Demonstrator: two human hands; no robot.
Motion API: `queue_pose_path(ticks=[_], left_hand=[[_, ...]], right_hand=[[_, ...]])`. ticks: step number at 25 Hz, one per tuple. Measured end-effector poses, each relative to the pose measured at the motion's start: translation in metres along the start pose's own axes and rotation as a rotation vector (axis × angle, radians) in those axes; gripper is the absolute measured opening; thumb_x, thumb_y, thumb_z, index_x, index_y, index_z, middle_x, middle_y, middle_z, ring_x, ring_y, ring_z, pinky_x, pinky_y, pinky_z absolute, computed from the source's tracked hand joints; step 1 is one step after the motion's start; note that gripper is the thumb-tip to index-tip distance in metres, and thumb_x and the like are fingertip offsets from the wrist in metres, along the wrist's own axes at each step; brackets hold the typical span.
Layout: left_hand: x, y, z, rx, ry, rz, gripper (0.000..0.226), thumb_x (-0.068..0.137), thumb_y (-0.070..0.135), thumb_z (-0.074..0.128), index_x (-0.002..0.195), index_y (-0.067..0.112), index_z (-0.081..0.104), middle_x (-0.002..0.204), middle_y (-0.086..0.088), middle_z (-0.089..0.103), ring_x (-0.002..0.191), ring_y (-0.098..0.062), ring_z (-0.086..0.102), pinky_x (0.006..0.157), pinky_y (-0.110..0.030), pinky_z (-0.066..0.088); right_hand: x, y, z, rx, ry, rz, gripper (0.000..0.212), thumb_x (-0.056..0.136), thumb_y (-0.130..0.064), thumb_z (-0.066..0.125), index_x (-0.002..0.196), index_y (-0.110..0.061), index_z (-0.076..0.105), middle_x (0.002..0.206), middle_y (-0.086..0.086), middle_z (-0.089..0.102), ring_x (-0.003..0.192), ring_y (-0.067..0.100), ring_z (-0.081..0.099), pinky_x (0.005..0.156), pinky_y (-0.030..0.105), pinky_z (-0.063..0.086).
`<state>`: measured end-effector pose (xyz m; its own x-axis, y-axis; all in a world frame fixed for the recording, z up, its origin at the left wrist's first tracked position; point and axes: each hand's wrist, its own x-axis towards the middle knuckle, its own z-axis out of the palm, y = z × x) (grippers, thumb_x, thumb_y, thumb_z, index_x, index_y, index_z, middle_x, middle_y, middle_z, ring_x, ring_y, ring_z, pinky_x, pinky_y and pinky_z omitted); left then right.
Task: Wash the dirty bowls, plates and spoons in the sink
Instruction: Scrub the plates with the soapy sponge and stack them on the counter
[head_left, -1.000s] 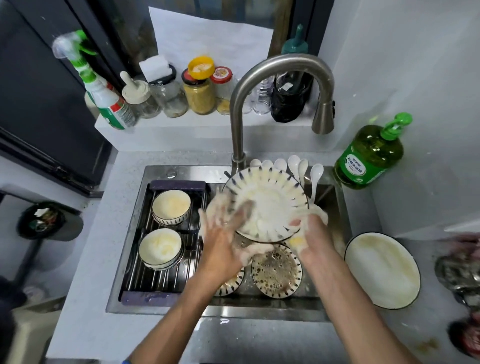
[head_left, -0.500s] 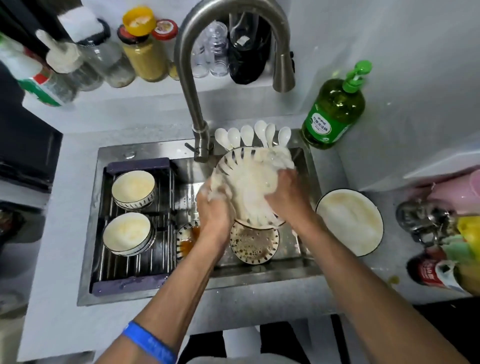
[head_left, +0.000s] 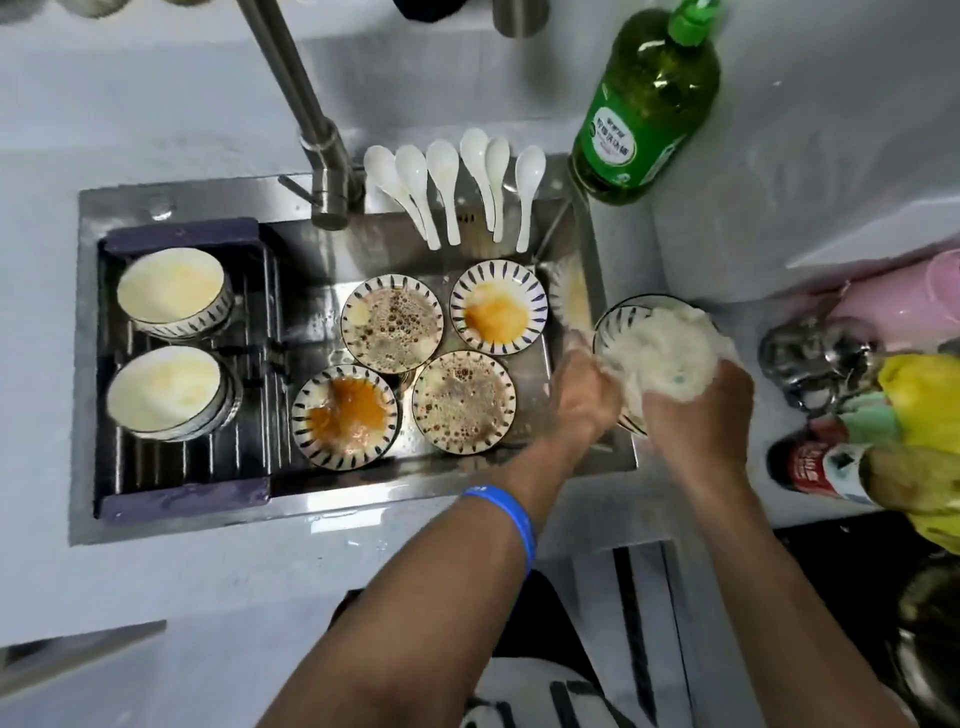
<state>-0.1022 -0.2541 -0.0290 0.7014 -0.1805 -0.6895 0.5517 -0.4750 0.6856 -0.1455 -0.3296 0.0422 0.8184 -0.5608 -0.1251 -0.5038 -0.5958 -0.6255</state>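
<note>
We see both hands at the right edge of the sink (head_left: 171, 519), over the counter (head_left: 701, 208); the left hand (head_left: 582, 400) curls its fingers round the left rim of a soapy plate (head_left: 615, 325) with dark dashes on its border, and the right hand (head_left: 696, 415) presses a foam-covered sponge (head_left: 670, 353) onto the plate's face, fingers bent round the sponge; the plate appears to rest above a larger dark-rimmed plate on the counter, though foam and blur hide most of it; a blue wristband (head_left: 511, 519) sits on the left wrist.

In the sink's basin four dirty plates lie flat: two with brown bubbly residue (head_left: 392, 322) (head_left: 464, 402) and two with orange sauce (head_left: 497, 307) (head_left: 345, 415); they lie close together, some rims touching or overlapping; at the sink's left end a drain rack (head_left: 182, 467) carries two stacks of bowls (head_left: 174, 291) (head_left: 169, 392), their insides streaked yellow.

Six white spoons (head_left: 447, 182) lean in a row on the sink's back edge, just right of the tap (head_left: 322, 156); a green bottle of dish soap (head_left: 644, 104) stands at the sink's back right corner; at the counter's right edge we make out a metal kettle (head_left: 810, 358), a red-capped bottle (head_left: 810, 465) and a yellow cloth (head_left: 919, 405).
</note>
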Motion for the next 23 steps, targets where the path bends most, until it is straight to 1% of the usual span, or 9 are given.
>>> queue_pose_path(ticks=[3, 6, 9, 12, 14, 16, 18, 21, 23], left_hand=[[0.012, -0.02, -0.011, -0.091, 0.002, 0.039, 0.025, 0.095, 0.007, 0.056, 0.119, 0.014, 0.053, 0.102, -0.012, 0.067, 0.083, -0.024, 0.066, 0.071, -0.036, 0.058], [0.03, -0.072, -0.054, -0.29, 0.084, -0.178, 0.017, 0.099, 0.005, 0.05, 0.095, 0.02, 0.057, 0.09, -0.003, 0.063, 0.071, -0.015, 0.059, 0.065, -0.032, 0.056], [0.068, -0.156, -0.089, -0.142, 0.271, -0.431, 0.011, 0.095, 0.011, 0.051, 0.101, 0.008, 0.061, 0.093, -0.01, 0.065, 0.076, -0.021, 0.059, 0.069, -0.038, 0.055], [0.116, -0.217, -0.09, -0.122, 0.168, -0.537, 0.027, 0.093, 0.014, 0.053, 0.111, -0.001, 0.067, 0.111, -0.014, 0.069, 0.09, -0.024, 0.061, 0.086, -0.037, 0.053], [0.135, -0.224, -0.09, -0.262, 0.13, -0.589, 0.027, 0.097, 0.013, 0.053, 0.119, 0.003, 0.065, 0.122, -0.014, 0.067, 0.101, -0.024, 0.063, 0.099, -0.04, 0.053], [0.132, -0.212, -0.099, -0.409, 0.145, -0.632, 0.018, 0.097, 0.008, 0.056, 0.111, 0.005, 0.067, 0.114, -0.012, 0.07, 0.099, -0.024, 0.066, 0.097, -0.045, 0.054], [0.132, -0.199, -0.107, -0.368, 0.082, -0.584, 0.011, 0.097, 0.004, 0.055, 0.105, 0.006, 0.063, 0.1, -0.01, 0.067, 0.088, -0.023, 0.064, 0.081, -0.043, 0.058], [0.109, -0.169, -0.119, -0.169, 0.138, -0.393, 0.025, 0.102, 0.007, 0.05, 0.127, 0.002, 0.053, 0.084, -0.002, 0.056, 0.07, -0.015, 0.055, 0.055, -0.028, 0.053], [0.079, -0.148, -0.132, 0.002, 0.247, -0.239, 0.019, 0.101, 0.004, 0.045, 0.117, 0.011, 0.054, 0.094, 0.001, 0.055, 0.077, -0.015, 0.057, 0.059, -0.023, 0.053]], right_hand=[[0.002, -0.008, 0.022, 0.111, -0.111, 0.039, 0.017, 0.083, -0.008, 0.07, 0.1, -0.009, 0.072, 0.089, -0.004, 0.066, 0.086, 0.015, 0.065, 0.072, 0.023, 0.048], [-0.003, -0.005, 0.071, 0.235, -0.126, 0.077, 0.022, 0.078, -0.003, 0.075, 0.088, -0.022, 0.069, 0.081, -0.005, 0.068, 0.076, 0.013, 0.067, 0.066, 0.023, 0.049], [-0.001, 0.016, 0.134, 0.245, -0.242, 0.201, 0.024, 0.077, -0.005, 0.074, 0.098, -0.015, 0.072, 0.082, -0.008, 0.068, 0.071, 0.005, 0.063, 0.056, 0.01, 0.046], [0.001, 0.039, 0.173, 0.198, -0.367, 0.29, 0.032, 0.08, -0.002, 0.072, 0.108, -0.018, 0.07, 0.08, -0.015, 0.062, 0.067, -0.007, 0.057, 0.052, 0.0, 0.041], [0.001, 0.052, 0.179, 0.228, -0.383, 0.3, 0.031, 0.084, -0.004, 0.07, 0.103, -0.029, 0.067, 0.078, -0.024, 0.06, 0.065, -0.012, 0.057, 0.06, 0.003, 0.046], [0.002, 0.061, 0.176, 0.258, -0.378, 0.314, 0.028, 0.086, -0.009, 0.069, 0.1, -0.033, 0.069, 0.082, -0.025, 0.065, 0.072, -0.014, 0.06, 0.066, 0.006, 0.048], [0.004, 0.063, 0.17, 0.292, -0.373, 0.364, 0.026, 0.088, -0.012, 0.068, 0.102, -0.034, 0.07, 0.088, -0.021, 0.069, 0.074, -0.011, 0.062, 0.064, 0.007, 0.046], [-0.002, 0.05, 0.155, 0.43, -0.326, 0.42, 0.016, 0.092, -0.016, 0.067, 0.09, -0.032, 0.067, 0.081, -0.02, 0.064, 0.066, -0.008, 0.059, 0.059, 0.003, 0.043], [-0.007, 0.036, 0.148, 0.528, -0.261, 0.475, 0.016, 0.096, -0.016, 0.061, 0.093, -0.032, 0.061, 0.084, -0.019, 0.059, 0.073, -0.006, 0.055, 0.061, 0.005, 0.044]])
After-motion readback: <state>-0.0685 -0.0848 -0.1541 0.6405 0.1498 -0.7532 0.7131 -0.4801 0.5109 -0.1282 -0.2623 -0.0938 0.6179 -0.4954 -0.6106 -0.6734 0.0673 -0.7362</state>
